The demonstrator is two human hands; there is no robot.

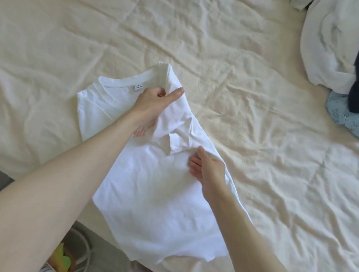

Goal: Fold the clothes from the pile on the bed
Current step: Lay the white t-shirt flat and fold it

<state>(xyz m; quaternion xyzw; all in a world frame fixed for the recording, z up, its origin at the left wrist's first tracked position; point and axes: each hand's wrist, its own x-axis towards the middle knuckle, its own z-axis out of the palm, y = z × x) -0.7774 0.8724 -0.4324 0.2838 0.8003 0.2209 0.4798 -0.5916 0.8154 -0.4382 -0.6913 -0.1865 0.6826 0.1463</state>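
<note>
A white T-shirt (pixel 148 187) lies in the middle of the frame on the bed (pixel 52 38), with its right side being folded inward. The left hand (pixel 155 101) pinches the fabric near the collar; the right hand (pixel 208 168) grips the fold lower down, fingers curled into the cloth. This garment looks about halfway folded. The pile (pixel 343 41) at the upper right, white, dark navy and light blue pieces, waits unfolded, so most of the task seems left. The cream bedcover is wrinkled; cables and a green object show at lower left.
</note>
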